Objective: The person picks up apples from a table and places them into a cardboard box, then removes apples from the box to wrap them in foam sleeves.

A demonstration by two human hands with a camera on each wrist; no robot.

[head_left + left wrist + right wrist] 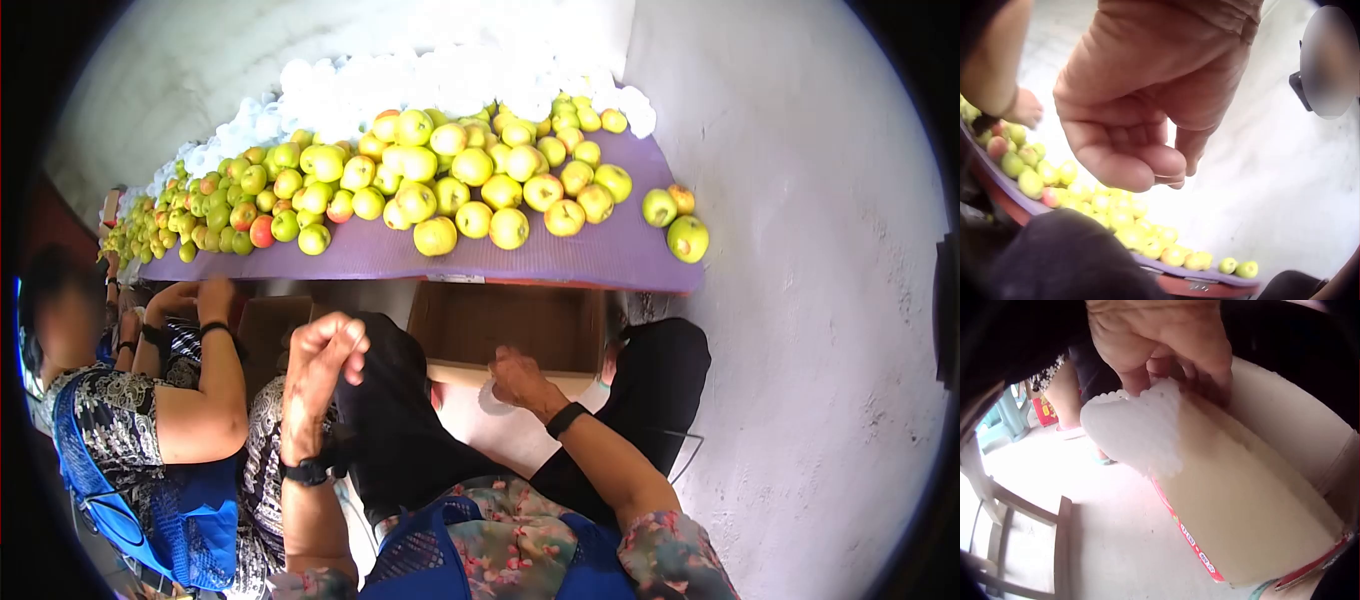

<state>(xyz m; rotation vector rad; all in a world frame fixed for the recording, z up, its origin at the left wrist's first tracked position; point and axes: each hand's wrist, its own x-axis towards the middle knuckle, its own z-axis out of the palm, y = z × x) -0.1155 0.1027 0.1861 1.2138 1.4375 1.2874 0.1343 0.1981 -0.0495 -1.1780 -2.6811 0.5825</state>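
Note:
My left hand [325, 355] is raised over my left knee, fingers curled in toward the palm and thumb close to the fingertips. In the left wrist view nothing shows in that left hand [1141, 106]. Lower and to the right, my right hand [525, 382] pinches a white foam fruit net [1132, 428] by its scalloped edge. The net hangs flattened over the near edge of an open cardboard box [510, 320] between my knees. Many yellow-green apples [440, 165], some blushed red, lie beyond the hands on a purple-covered table [370, 262].
White foam nets [420, 80] are heaped behind the apples. Three apples [687, 238] sit apart at the table's right end, near a pale wall [800, 250]. Another person [150, 420] sits close on the left. A wooden stool frame [1060, 544] stands on the floor.

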